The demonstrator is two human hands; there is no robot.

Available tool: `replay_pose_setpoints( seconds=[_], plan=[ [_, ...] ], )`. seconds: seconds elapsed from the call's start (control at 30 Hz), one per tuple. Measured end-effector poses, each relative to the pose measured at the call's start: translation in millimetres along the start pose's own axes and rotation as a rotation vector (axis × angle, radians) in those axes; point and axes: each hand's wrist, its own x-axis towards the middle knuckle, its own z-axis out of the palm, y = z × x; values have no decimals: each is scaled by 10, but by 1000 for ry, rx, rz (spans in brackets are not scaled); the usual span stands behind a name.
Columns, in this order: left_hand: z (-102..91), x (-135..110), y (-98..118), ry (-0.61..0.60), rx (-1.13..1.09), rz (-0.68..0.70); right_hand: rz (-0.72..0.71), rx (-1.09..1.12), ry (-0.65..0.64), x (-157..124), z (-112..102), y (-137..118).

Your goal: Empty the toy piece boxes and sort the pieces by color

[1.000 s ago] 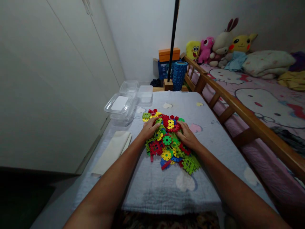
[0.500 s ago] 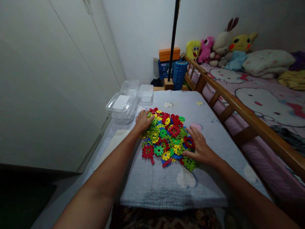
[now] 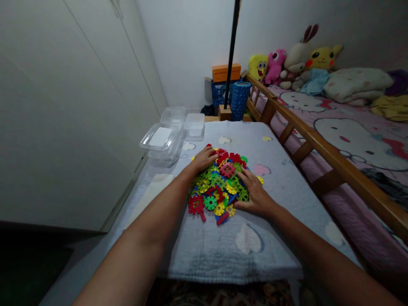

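Left, clear plastic containers [image 3: 163,158] stand along the table edge, with a pale folded sheet [image 3: 151,193] lying nearer the viewer. The left hand [image 3: 204,160] rests over the far left of the pile [image 3: 218,182], fingers extended and loosely curved, not closed into a grasp; what lies beneath the palm is hidden.

Centre, the pile of toothed plastic pieces sits on the pale blue cloth [image 3: 216,250], between the two hands. It forms a rough mound with no single direction, and its long axis cannot be told with confidence. At its near left, a red square piece [image 3: 196,205] lies face up, and a green disc [image 3: 210,203], round and so without a long axis, shows its face upward. At the near edge, a red strip [image 3: 223,218] slants from near left to far right.

Right, the right hand [image 3: 254,193] borders the pile, wide, thumb apart from the fingers, grasping nothing visible. A yellow disc [image 3: 260,179] lies just beyond it, outside the hands.

The step in hand appears to be corralling loose pieces; further inward pressure would call for low palms and spread fingers.
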Motion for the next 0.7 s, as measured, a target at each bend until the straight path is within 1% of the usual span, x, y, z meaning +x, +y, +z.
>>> replay_pose_setpoints(
  seconds=[0.07, 0.13, 0.27, 0.37, 0.43, 0.53, 0.63, 0.7],
  plan=[
    [4, -58, 53, -37, -73, 53, -4, 17, 8, 155, 27, 40],
    [4, -120, 94, -45, -125, 64, 5, 25, 26, 315, 58, 78],
    [-44, -259, 148, 79, -110, -6, 29, 29, 58, 572, 82, 125],
    [-138, -471, 203, 136, -61, -66, 40, 7, 90, 595, 40, 140],
    [-200, -709, 244, 148, -33, -87, 50, -8, 118, 512, -5, 167],
    [-231, -1184, 283, 131, -17, -90, 104, -59, 158, 303, -56, 253],
    [-155, -1655, 279, 67, 39, -101, 223, -119, 172, 115, -41, 352],
    [-53, -1878, 265, 29, 91, -141, 288, -129, 149, 55, 12, 379]
  ],
)
